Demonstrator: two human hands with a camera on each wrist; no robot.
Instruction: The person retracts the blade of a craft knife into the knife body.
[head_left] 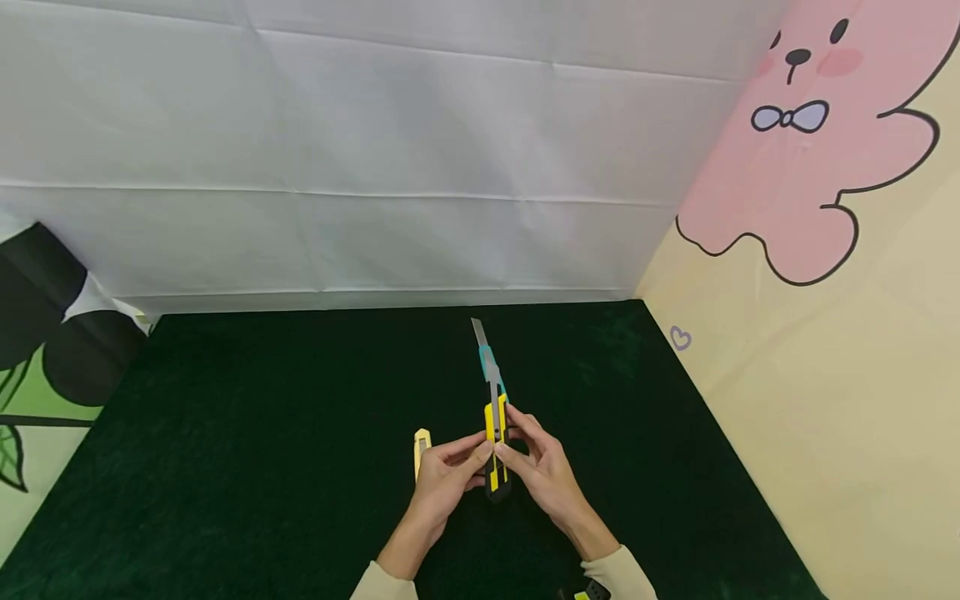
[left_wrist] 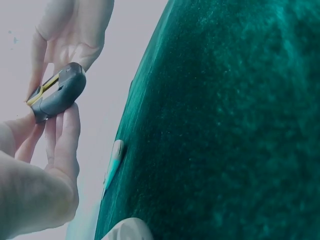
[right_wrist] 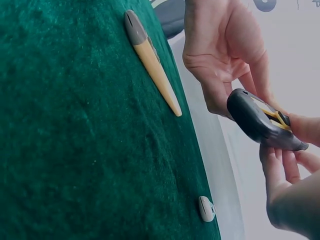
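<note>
Both hands grip a yellow and black utility knife [head_left: 497,479], held up above the green cloth with its front end pointing away. My left hand [head_left: 442,483] pinches it from the left side with thumb and fingers. From the right, my right hand [head_left: 547,475] holds it the same way, thumb on the upper face. Beyond it, a teal utility knife [head_left: 486,360] lies on the cloth, partly hidden behind the held one; a grey blade shows at its far end. A cream utility knife [head_left: 422,439] with a grey end [right_wrist: 136,30] lies left, partly covered by the left hand.
Dark green cloth [head_left: 262,450] covers the tabletop. A creased white sheet [head_left: 420,150] hangs at the back edge. On the right stands a cream wall [head_left: 862,400] with a pink bear picture [head_left: 795,183]. Dark round shapes [head_left: 93,358] are printed on the left side.
</note>
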